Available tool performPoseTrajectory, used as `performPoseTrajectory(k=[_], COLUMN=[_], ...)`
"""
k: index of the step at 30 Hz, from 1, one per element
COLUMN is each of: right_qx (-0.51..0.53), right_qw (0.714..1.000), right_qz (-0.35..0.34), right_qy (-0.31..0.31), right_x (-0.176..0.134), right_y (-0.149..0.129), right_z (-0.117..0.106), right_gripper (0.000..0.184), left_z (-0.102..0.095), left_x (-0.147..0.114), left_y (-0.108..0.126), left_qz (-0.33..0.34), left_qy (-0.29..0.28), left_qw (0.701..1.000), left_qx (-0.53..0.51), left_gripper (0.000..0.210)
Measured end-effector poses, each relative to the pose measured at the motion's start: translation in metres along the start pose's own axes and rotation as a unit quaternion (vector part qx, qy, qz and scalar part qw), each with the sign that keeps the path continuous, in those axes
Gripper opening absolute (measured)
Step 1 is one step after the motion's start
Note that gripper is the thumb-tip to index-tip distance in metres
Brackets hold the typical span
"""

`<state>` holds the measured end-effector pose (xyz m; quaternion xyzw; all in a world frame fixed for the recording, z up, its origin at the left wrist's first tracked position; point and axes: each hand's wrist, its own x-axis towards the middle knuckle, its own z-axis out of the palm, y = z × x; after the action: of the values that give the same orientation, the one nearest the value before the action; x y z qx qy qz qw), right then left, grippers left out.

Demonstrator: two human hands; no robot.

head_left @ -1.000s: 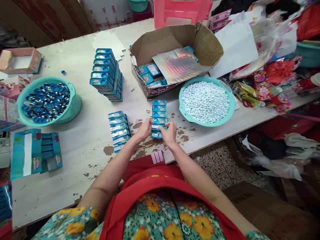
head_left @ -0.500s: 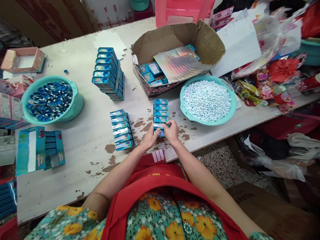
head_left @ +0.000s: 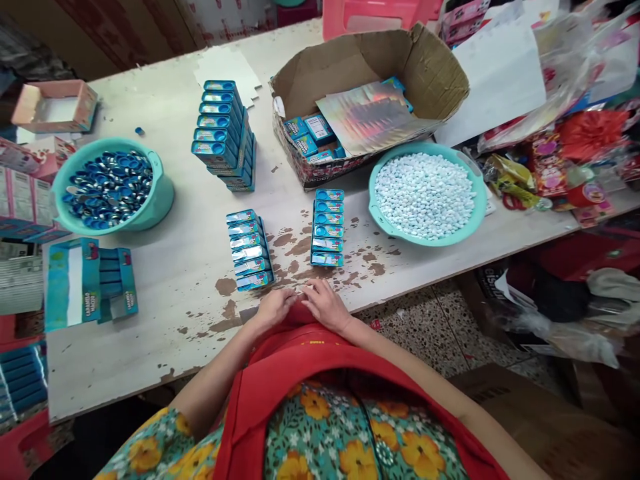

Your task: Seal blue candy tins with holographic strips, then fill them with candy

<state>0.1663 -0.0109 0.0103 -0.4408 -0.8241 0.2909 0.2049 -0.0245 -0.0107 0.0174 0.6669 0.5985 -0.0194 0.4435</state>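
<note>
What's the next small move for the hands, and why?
Probably bring the right hand up to the third tin from the near end of the right row: its round recess shows, while the two nearer tins carry shiny strips. It and the left hand are off the tins; whether either holds a strip, I can't tell.

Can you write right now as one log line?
left hand: at red apron, grip unclear | right hand: at apron, grip unclear | ahead: left blue-pack row, right blue-pack row
</note>
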Motion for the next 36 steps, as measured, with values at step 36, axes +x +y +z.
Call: performPoseTrajectory(k=[36], right_qx=[0.120], right_qw=[0.885], right_qz=[0.321], right_qy=[0.316], right_x=[0.090], right_y=[0.042], right_z=[-0.056], right_gripper=[0.019], left_z=[-0.092], left_x=[0.104], left_y=[0.062], left_qz=[0.121], left_qy=[0.061], left_qw=[0.974], left_qx=[-0.180], left_gripper=[0.019])
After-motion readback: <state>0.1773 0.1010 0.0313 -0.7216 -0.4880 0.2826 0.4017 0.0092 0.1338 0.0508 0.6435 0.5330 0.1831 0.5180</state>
